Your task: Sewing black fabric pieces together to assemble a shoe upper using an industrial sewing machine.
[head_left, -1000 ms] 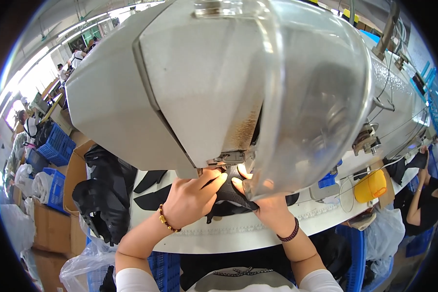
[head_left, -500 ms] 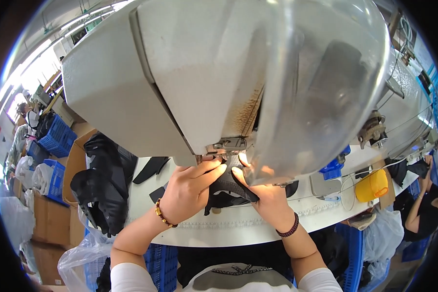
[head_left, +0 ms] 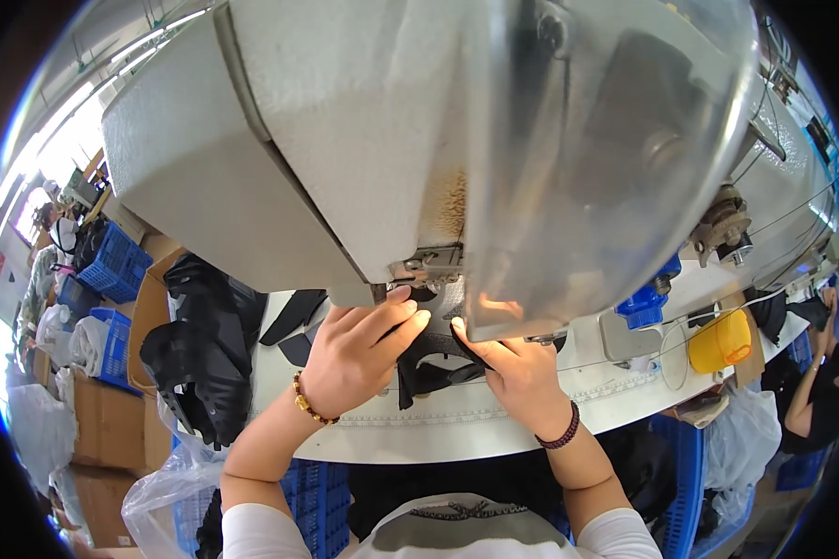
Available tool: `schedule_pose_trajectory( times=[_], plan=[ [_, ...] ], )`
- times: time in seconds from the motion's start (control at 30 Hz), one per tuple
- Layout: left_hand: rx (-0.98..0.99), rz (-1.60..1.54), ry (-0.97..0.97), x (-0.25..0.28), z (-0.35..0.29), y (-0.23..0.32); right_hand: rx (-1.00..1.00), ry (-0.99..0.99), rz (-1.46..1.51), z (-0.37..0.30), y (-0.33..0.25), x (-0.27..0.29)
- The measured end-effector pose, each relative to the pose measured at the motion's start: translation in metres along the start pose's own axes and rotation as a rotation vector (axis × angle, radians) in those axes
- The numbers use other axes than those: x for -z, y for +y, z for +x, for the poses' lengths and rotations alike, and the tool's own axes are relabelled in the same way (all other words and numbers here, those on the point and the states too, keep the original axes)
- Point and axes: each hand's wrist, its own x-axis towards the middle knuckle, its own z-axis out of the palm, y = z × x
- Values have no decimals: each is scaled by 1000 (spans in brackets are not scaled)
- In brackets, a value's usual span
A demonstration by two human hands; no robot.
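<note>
Under the head of a large grey sewing machine (head_left: pixel 345 121), a black shoe upper (head_left: pixel 435 347) lies at the presser foot (head_left: pixel 429 265). From the left, my left hand (head_left: pixel 356 352) holds it, fingers reaching close to the foot and thumb pointing toward the work. My right hand (head_left: pixel 520 377) grips its right edge, a black strip running beneath the thumb and forefinger. Some right fingertips show blurred through the clear guard (head_left: pixel 606 186). The upper's loose ends hang toward me between my hands. Machine parts hide the needle and the far side of the upper.
On the left, a stack of black shoe uppers (head_left: pixel 200 354) and flat black pieces (head_left: pixel 294 317) lie by the machine. A yellow container (head_left: pixel 720 342) and a blue part (head_left: pixel 645 303) stand right. Blue crates (head_left: pixel 685 475) flank the white table (head_left: pixel 419 445). Another person's arm (head_left: pixel 808 373) shows far right.
The whole view has shifted a little. My right thumb and forefinger sit slightly farther from my left thumb, and more of the bright machine bed shows between them. Both hands keep their hold.
</note>
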Motion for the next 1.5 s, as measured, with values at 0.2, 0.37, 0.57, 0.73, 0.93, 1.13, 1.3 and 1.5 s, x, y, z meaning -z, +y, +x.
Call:
schedule_pose_trajectory(
  times=[0.2, 0.37, 0.57, 0.73, 0.93, 1.13, 1.3, 1.5],
  plan=[
    [-3, 18, 53, -3, 0, 5, 58, -48, -8, 5, 1, 6],
    [33, 33, 45, -6, -1, 9, 50, -42, 47, 9, 0, 12],
    [130, 4, 4, -9, 1, 15, 22, -39, 164, 14, 9, 15],
    [171, 87, 65, -13, 7, 29, -100, -130, 98, 8, 27, 10],
    [235, 236, 136, -19, 16, 47, -223, -92, 232, 0, 53, 4],
    [347, 349, 197, -32, 26, 65, -297, -60, 368, 15, 64, 4],
    [442, 386, 155, -39, 31, 74, -277, -63, 376, 33, 57, 10],
    [380, 132, 11, -24, 21, 63, -98, -84, 166, 10, 32, 20]
  ],
)
